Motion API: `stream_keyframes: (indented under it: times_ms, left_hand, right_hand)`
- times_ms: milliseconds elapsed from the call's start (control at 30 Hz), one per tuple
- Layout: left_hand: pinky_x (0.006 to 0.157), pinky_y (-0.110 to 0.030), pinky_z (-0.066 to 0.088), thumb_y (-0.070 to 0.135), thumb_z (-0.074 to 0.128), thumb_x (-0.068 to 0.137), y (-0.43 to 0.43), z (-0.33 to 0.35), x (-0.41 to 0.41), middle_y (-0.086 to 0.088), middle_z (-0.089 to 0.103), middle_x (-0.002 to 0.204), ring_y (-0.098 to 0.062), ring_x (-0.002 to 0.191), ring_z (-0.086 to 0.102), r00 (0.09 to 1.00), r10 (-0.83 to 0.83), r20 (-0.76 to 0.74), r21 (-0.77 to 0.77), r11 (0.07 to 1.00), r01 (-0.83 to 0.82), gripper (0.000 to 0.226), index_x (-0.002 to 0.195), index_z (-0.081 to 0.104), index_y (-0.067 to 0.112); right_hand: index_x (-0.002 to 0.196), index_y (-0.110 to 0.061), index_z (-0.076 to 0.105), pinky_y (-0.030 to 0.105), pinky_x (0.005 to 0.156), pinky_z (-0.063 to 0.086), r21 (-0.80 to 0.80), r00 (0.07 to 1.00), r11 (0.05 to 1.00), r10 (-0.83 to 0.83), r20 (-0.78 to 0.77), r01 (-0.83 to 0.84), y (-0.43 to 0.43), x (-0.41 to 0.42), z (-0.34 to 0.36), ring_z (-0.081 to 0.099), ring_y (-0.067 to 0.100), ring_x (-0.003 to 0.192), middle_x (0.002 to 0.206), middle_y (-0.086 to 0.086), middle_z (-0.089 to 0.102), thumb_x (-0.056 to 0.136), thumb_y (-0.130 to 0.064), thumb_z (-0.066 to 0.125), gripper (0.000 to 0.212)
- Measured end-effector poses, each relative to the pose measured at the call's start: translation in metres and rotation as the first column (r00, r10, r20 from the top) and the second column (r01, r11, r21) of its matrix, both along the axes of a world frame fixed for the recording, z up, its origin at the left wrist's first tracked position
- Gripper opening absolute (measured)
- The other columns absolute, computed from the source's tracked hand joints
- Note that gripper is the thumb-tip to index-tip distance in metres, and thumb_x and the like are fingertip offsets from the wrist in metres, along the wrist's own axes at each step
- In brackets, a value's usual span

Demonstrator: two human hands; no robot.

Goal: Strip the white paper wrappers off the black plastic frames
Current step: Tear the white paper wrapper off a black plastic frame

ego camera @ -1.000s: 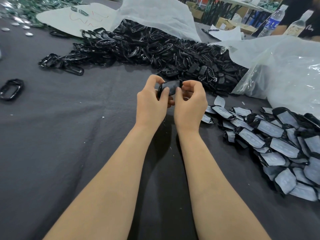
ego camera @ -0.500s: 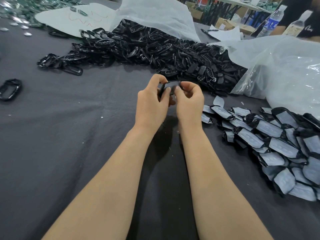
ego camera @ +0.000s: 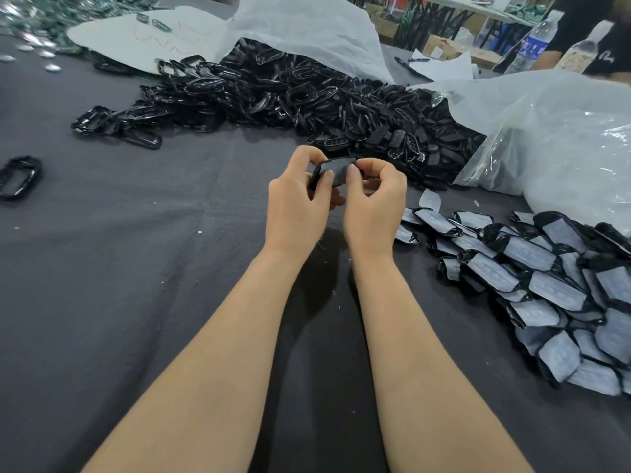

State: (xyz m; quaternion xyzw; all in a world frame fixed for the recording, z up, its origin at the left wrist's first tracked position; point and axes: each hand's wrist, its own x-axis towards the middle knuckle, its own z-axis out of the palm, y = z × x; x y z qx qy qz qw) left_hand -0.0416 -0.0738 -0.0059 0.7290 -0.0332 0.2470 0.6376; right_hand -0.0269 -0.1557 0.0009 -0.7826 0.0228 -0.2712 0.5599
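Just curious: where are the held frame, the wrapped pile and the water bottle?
held frame [ego camera: 338, 167], head view, dark flat face.
wrapped pile [ego camera: 560, 292], head view, a white wrapper.
water bottle [ego camera: 532, 47], head view, blue label.

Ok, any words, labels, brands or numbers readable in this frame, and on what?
Nothing is legible enough to quote.
Bottle label: blue with white marks, too blurred.
White sheet: red scribbles, no words.
Black garment: white mark, too small to read.
Held black frame: no text shows.
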Motion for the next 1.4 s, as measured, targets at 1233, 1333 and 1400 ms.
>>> stream_keyframes:
  times_ms: [1233, 1333, 1400]
  left_hand:
    - [0.067, -0.022, 0.057, 0.005, 0.054, 0.094, 0.006, 0.001, 0.004, -0.005, 0.070, 0.085, -0.013, 0.072, 0.070, 0.956, -0.150, -0.254, -0.189, 0.977, 0.103, 0.022, 0.106, 0.050, 0.023]
    - [0.066, -0.021, 0.056, 0.004, 0.054, 0.094, 0.008, 0.002, 0.004, -0.006, 0.071, 0.088, -0.015, 0.075, 0.071, 0.952, -0.132, -0.277, -0.223, 0.972, 0.070, 0.024, 0.103, 0.053, 0.026]
    - [0.065, -0.019, 0.055, 0.003, 0.054, 0.093, 0.010, 0.003, 0.003, -0.004, 0.071, 0.084, -0.011, 0.071, 0.071, 0.949, -0.144, -0.281, -0.278, 0.959, 0.063, 0.025, 0.100, 0.055, 0.028]
  right_hand:
    - [0.113, -0.007, 0.054, 0.030, 0.071, 0.054, 0.162, 0.952, 0.973, 0.198, -0.232, -0.163, -0.012, 0.002, -0.001, 0.068, 0.020, 0.076, 0.084, 0.009, 0.069, 0.093, -0.012, 0.059, 0.022]
    - [0.113, -0.017, 0.054, 0.039, 0.080, 0.056, 0.079, 0.953, 0.977, 0.209, -0.219, -0.196, -0.010, -0.001, 0.001, 0.069, 0.028, 0.082, 0.085, 0.015, 0.069, 0.093, -0.012, 0.058, 0.021]
    - [0.111, -0.018, 0.057, 0.044, 0.084, 0.053, -0.003, 0.961, 0.983, 0.180, -0.209, -0.185, -0.010, -0.002, 0.003, 0.067, 0.027, 0.084, 0.087, 0.013, 0.069, 0.093, -0.014, 0.058, 0.019]
